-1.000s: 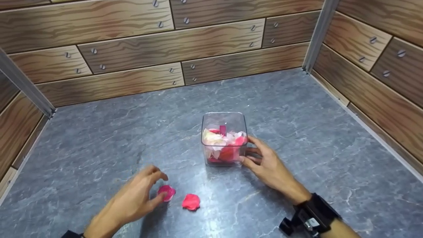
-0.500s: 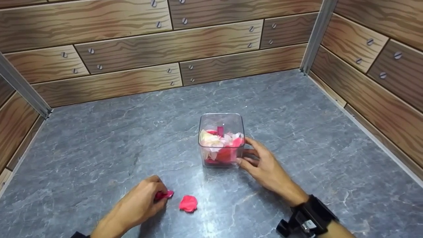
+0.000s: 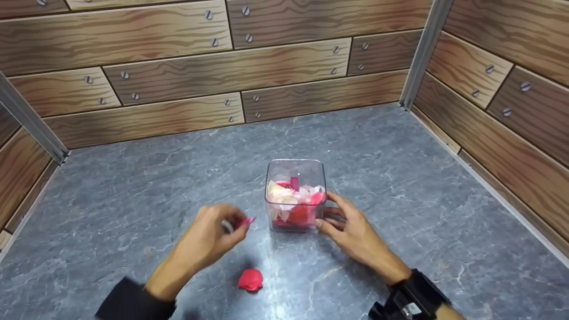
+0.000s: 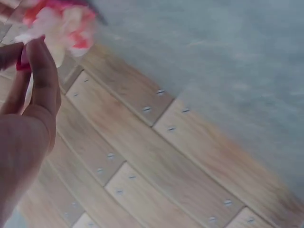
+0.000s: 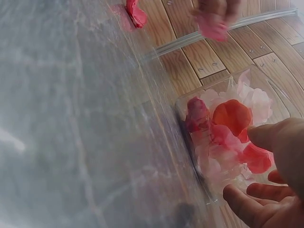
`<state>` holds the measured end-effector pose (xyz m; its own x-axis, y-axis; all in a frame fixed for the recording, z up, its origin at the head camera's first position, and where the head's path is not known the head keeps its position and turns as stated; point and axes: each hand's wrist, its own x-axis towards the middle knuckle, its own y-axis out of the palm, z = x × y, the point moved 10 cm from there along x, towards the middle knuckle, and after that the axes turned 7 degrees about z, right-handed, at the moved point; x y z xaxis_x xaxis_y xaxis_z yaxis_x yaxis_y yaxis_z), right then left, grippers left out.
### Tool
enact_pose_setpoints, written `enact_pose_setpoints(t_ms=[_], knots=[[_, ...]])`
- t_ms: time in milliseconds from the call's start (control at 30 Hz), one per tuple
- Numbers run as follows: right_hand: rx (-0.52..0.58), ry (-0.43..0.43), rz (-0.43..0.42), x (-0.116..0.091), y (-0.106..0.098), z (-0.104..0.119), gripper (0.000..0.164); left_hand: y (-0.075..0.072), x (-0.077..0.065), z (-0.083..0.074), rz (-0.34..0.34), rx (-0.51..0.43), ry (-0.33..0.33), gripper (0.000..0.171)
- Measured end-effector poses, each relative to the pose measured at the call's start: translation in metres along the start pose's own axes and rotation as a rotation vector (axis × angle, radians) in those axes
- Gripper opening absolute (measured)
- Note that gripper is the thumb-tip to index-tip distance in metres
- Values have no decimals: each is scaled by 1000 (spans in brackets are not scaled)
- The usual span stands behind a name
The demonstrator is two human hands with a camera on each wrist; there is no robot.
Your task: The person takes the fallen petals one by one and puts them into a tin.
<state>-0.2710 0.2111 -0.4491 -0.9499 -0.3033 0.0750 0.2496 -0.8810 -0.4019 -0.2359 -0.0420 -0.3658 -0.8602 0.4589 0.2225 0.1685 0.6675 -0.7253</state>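
Note:
My left hand point(image 3: 213, 233) pinches a magenta flower petal point(image 3: 247, 221) between thumb and fingers, above the table and just left of a clear square container point(image 3: 312, 171). In the left wrist view, the petal point(image 4: 22, 61) sits at the fingertips. White, cream, pink and red petals point(image 5: 232, 118) partly fill the container, which stands upright with its top uncovered. My right hand point(image 3: 355, 231) holds the container's near right corner, the thumb on the front and the fingers along the right side. One red petal point(image 3: 251, 280) lies on the table, nearer me than the container.
The grey marbled tabletop point(image 3: 178, 178) extends around the container. Wood-patterned walls point(image 3: 178, 84) with metal corner posts point(image 3: 418, 58) enclose the back and both sides. A black strap point(image 3: 413, 295) with a device is on the right wrist.
My left hand has pinched the magenta petal, lifted it off the table and carried it forward and right towards the container. My right hand stays on the container; the red petal still lies there.

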Motion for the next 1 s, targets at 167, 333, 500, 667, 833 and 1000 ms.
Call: enact_pose_setpoints(t_ms=[167,333,500,667,833,1000], knots=[[26,-45,-8,0,1,2,75,-6,30,-24,-61,5,63,7],[42,-63,-2,0,2,3,74,-1,54,-44,-64,29,118,5],[37,-62,-6,1,-2,4,77,7,74,-53,-69,97,156,6],[41,-53,2,1,-1,1,77,21,82,-49,-34,117,123,7],[40,-54,0,1,-2,-1,73,32,84,-49,6,112,106,13],[33,-50,-5,2,-4,1,71,25,77,-48,9,52,92,25]])
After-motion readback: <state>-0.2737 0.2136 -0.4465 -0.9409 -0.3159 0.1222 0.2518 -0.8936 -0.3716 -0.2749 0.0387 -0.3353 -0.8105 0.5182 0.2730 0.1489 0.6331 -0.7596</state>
